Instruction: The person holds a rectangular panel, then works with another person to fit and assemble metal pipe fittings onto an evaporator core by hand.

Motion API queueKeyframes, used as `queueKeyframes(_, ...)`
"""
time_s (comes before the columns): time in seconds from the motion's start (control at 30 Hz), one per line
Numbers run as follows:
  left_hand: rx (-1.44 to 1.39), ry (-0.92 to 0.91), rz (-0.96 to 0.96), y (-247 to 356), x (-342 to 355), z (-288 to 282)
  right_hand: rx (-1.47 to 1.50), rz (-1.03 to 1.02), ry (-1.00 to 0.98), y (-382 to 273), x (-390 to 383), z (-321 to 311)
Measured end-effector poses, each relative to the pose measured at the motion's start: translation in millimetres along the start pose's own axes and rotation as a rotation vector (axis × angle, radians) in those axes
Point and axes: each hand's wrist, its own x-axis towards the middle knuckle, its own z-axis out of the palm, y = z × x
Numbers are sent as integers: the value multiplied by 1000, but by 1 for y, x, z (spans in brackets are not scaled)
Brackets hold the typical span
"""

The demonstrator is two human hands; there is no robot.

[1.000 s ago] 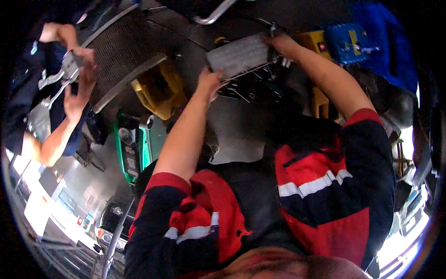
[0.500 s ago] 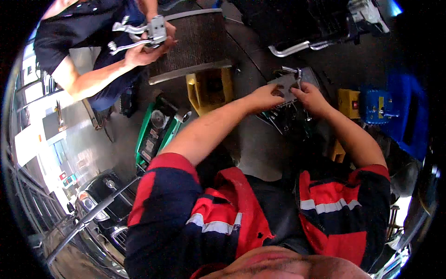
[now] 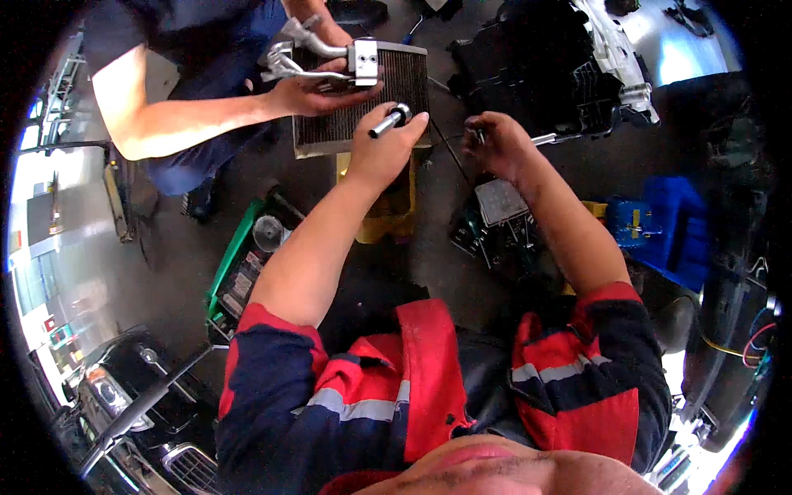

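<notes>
My left hand [image 3: 379,157] is closed on a ratchet [image 3: 400,113]; its round chrome head and a socket stick out over the fingers, the rest hidden by the palm. This hand is just below a co-worker's hands, which hold a silver metal block with bent pipes [image 3: 363,62]. Behind that block lies a finned heat-exchanger core [image 3: 404,78]. Off to the right, my right hand [image 3: 501,148] is raised with curled fingers pinched together. Something small may be between them, but I cannot make it out.
Below my right hand sits a grey flat tray [image 3: 499,204] amid tools. A yellow stand [image 3: 388,219] is under the core, and a green-framed jack [image 3: 247,264] is at left. A large black housing [image 3: 536,74] lies at the far right, blue equipment [image 3: 660,223] nearer.
Both my hands have risen from the grey tray and moved farther away, the left now carrying the ratchet toward the co-worker. The co-worker's block with pipes has shifted right.
</notes>
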Motion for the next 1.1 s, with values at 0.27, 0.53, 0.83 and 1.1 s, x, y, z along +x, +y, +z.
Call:
queueKeyframes(0.27, -66, -17, 129, -39, 33, -35, -540, -532, -178, -40, 17, 110)
queueKeyframes(0.53, -231, -168, 227, -46, 46, -41, -1445, -962, 122, -39, 27, 160)
queueKeyframes(0.83, -317, -204, 84, -32, 37, -48, -1653, -1076, 126, -43, 22, 157)
queueKeyframes(1.1, -99, -255, 40, -31, 33, -66, -1896, -1099, 39, -42, 17, 169)
